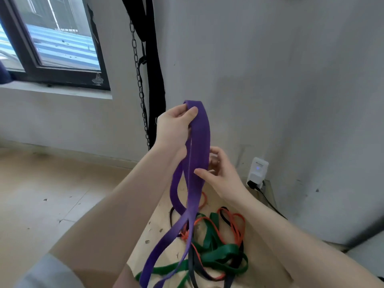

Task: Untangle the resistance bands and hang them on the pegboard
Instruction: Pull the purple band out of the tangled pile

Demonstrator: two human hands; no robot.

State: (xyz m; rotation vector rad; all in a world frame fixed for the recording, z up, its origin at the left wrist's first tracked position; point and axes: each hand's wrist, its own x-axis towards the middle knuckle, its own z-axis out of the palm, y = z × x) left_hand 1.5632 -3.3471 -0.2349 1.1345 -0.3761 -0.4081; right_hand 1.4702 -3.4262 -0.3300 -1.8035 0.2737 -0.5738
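A wide purple resistance band (199,142) hangs in long loops from my left hand (174,123), which grips its top fold between thumb and fingers at chest height. My right hand (220,173) is lower, thumb in front of the band and fingers behind it, touching its right edge. Below, on the floor, lies a tangle of bands: green (224,254), orange (234,223) and dark navy (195,265). The purple band's lower loops run down into this pile. No pegboard is in view.
A grey wall stands straight ahead, with a white plug-in device (257,171) and its black cable low on it. A black chain (139,80) and black straps (153,69) hang in the corner. A window (54,38) is at the left. Tan floor tiles spread left.
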